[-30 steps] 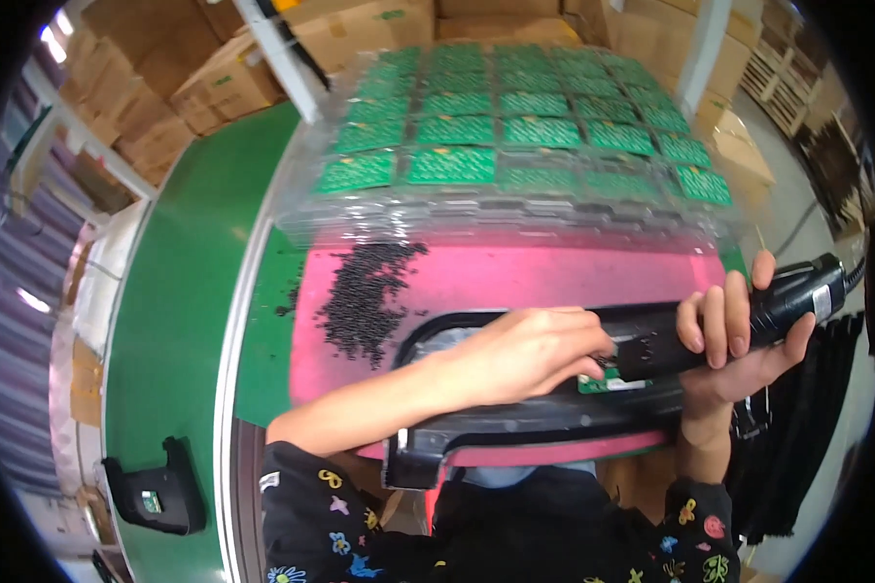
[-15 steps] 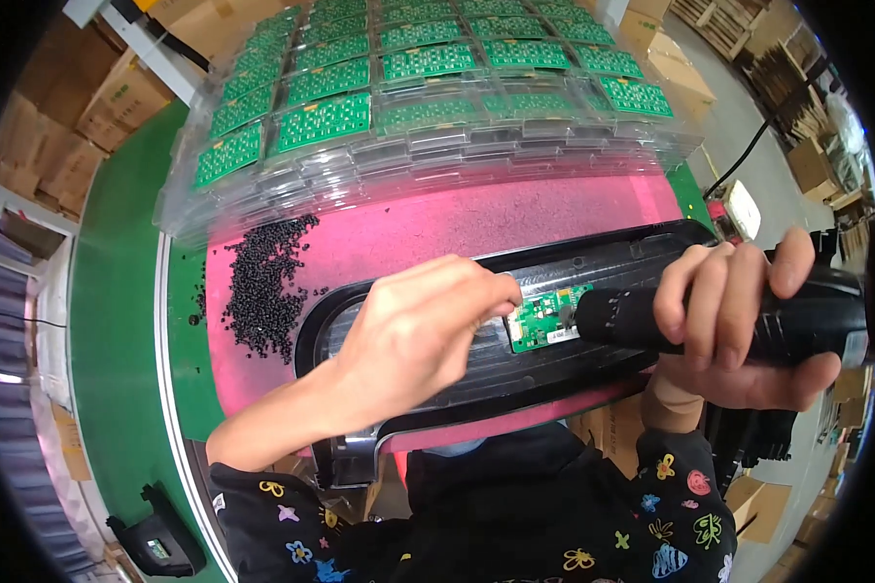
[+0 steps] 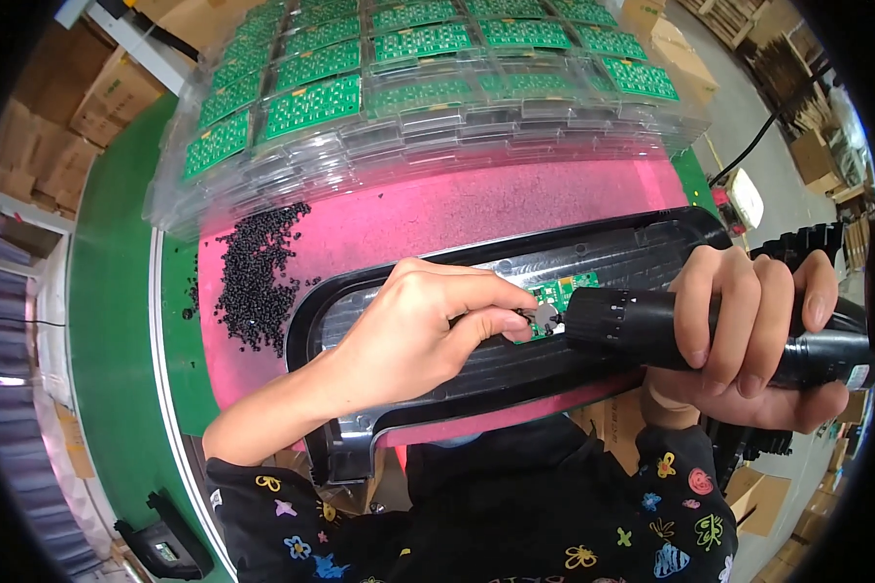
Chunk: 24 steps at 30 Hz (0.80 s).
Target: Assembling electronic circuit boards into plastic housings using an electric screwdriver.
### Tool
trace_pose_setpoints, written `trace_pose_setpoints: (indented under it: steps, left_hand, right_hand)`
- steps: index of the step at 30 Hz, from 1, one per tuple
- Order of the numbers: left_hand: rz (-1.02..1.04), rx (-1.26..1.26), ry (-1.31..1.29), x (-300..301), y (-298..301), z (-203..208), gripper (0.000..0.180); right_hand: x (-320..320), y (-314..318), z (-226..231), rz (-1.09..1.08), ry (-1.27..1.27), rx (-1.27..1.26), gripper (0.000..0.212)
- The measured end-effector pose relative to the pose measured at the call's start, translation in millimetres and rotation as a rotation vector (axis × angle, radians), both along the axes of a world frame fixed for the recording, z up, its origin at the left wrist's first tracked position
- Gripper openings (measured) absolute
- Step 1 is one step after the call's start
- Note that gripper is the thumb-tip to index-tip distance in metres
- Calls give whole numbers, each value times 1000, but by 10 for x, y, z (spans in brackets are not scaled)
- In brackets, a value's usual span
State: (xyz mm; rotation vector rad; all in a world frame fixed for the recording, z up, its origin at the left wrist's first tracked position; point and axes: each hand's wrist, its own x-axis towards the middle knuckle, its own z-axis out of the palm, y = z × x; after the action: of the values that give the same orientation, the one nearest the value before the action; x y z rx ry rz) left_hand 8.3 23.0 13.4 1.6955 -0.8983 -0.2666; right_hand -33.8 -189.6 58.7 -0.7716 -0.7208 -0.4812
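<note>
My right hand is wrapped round a thick black power screwdriver, held nearly level with its tip to the left. My left hand pinches a tiny black piece, apparently a screw, between thumb and forefinger, close to the screwdriver's tip. Behind the tip and the fingers, a small green circuit board lies in a long black plastic housing. The fingers and the screwdriver hide much of the board.
A heap of small black screw-like pieces lies on the pink mat. Stacked clear trays of green circuit boards stand behind. Another black housing is at lower left, and cardboard boxes stand around.
My left hand has moved from the board's left edge to the screwdriver tip, and the black piece now shows in its fingers. The screwdriver has drawn slightly back, tip still facing left.
</note>
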Motion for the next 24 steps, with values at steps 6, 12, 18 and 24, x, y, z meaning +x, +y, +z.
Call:
trace_pose_setpoints:
  steps: [6, 12, 18, 24]
  left_hand:
    - [-160, 75, 364, 13, 14, 69, 7]
    - [-83, 142, 235, 23, 17, 0, 5]
    - [-12, 291, -156, 36, 28, -36, 11]
    - [-97, 301, -261, 78, 16, -60, 14]
  right_hand:
    - [36, -25, -4, 122, -28, -54, 40]
    - [82, -271, 133, 9, 94, -386, 57]
    - [288, -444, -150, -51, 269, -466, 54]
    - [308, -441, -257, -35, 283, -435, 53]
